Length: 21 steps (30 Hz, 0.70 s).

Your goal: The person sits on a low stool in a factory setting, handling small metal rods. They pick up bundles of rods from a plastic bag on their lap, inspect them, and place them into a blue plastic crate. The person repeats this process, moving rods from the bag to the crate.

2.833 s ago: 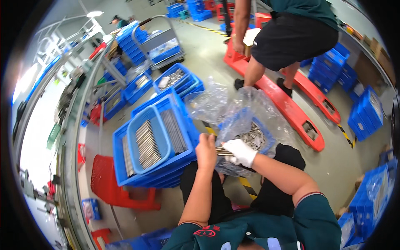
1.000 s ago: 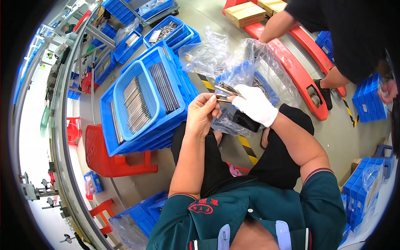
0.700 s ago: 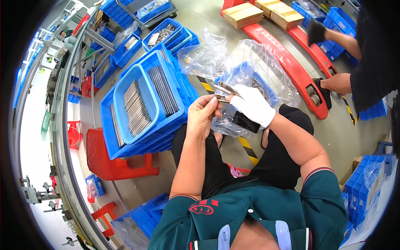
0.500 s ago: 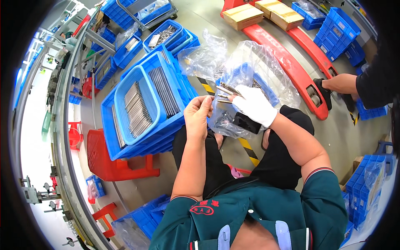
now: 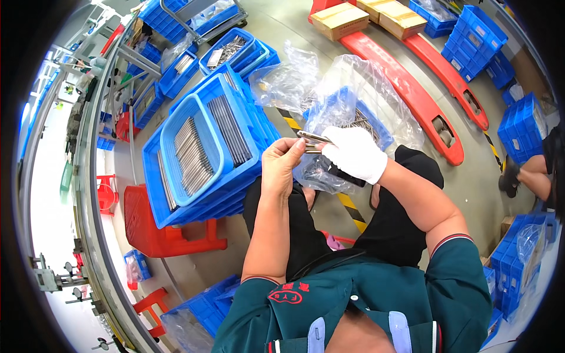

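Note:
Several short, shiny metal rods [image 5: 313, 137] lie between my two hands, in front of my knees. My right hand [image 5: 356, 155], in a white glove, is closed round them. My bare left hand [image 5: 279, 157] pinches their left ends between thumb and fingers. Just beyond the glove is a blue bin [image 5: 384, 136] lined with clear plastic, with loose metal pieces inside. To my left, a light-blue basket [image 5: 226, 154] holds a row of similar rods. It sits in a larger blue crate [image 5: 154, 197], where darker rods lie beside it. A black object under my right hand is mostly hidden.
A red stool [image 5: 138, 220] stands beside the stacked crates. Ahead right lies a red pallet jack [image 5: 400, 88] carrying cardboard boxes [image 5: 339, 21]. Clear plastic bags [image 5: 286, 76] spread near the bin. Another person's leg [image 5: 534, 176] shows at the far right, by blue crates [image 5: 521, 126].
My left fingers have come onto the rods, which are now bunched closer together. My right hand has turned and lowered slightly. The other person has moved away to the right.

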Each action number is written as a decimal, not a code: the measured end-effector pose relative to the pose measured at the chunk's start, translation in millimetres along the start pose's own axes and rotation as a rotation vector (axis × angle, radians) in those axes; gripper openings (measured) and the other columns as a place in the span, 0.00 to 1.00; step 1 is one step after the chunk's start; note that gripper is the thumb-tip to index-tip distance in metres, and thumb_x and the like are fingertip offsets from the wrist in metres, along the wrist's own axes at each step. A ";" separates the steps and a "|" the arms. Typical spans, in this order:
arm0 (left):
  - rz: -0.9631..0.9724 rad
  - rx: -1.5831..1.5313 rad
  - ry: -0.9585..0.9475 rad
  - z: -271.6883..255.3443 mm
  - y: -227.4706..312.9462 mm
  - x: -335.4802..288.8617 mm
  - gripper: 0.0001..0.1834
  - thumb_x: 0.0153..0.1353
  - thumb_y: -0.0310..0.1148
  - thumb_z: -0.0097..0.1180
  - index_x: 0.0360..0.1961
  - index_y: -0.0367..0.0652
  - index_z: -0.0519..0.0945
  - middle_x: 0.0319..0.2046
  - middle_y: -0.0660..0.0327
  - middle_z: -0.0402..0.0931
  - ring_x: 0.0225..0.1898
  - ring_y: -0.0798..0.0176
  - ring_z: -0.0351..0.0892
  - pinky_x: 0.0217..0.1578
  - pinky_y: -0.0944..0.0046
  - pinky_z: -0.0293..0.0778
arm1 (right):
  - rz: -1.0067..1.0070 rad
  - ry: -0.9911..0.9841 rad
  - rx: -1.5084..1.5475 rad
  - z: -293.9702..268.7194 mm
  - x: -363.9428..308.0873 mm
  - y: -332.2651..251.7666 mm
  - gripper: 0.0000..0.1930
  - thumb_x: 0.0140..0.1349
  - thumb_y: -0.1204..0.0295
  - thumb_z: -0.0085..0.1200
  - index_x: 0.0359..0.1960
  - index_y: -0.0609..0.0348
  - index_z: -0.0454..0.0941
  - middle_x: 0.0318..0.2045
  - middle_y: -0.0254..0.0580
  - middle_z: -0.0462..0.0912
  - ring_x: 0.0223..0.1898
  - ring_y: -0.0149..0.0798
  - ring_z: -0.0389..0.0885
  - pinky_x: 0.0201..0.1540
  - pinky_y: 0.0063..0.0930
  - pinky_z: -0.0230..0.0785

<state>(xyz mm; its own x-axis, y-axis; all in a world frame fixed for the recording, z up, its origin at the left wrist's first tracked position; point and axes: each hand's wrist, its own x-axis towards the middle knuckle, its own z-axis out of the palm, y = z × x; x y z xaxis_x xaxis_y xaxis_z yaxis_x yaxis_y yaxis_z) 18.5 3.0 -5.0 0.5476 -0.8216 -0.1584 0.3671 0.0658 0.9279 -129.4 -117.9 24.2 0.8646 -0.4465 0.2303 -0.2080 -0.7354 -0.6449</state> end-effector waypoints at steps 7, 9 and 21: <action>0.079 0.067 0.061 4.0 1.1 -1.1 0.10 0.57 0.33 0.62 0.32 0.36 0.80 0.21 0.69 0.73 0.21 0.79 0.62 0.23 0.77 0.57 | 0.148 -0.105 0.181 -1.1 2.6 -0.1 0.15 0.62 0.59 0.48 0.32 0.60 0.74 0.20 0.44 0.76 0.18 0.39 0.78 0.23 0.32 0.69; 0.105 0.050 0.120 0.4 4.5 1.0 0.10 0.58 0.34 0.61 0.32 0.36 0.80 0.21 0.69 0.73 0.21 0.78 0.62 0.22 0.77 0.57 | 0.213 -0.112 0.309 -2.0 3.8 7.4 0.14 0.61 0.61 0.50 0.32 0.61 0.75 0.21 0.48 0.75 0.21 0.44 0.75 0.27 0.34 0.66; 0.019 -0.073 -0.055 -2.9 5.7 -0.5 0.10 0.58 0.32 0.60 0.32 0.34 0.80 0.20 0.66 0.73 0.20 0.76 0.64 0.23 0.75 0.60 | 0.387 -0.386 0.684 -14.5 5.4 5.4 0.16 0.59 0.56 0.53 0.35 0.58 0.77 0.20 0.30 0.71 0.20 0.23 0.69 0.20 0.19 0.66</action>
<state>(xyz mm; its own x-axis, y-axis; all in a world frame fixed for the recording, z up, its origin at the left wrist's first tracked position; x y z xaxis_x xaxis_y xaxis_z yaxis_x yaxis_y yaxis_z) 22.5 5.4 -0.5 0.5135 -0.8497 -0.1198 0.4116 0.1214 0.9033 -132.5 -131.6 32.5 0.9101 -0.3068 -0.2784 -0.3062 -0.0454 -0.9509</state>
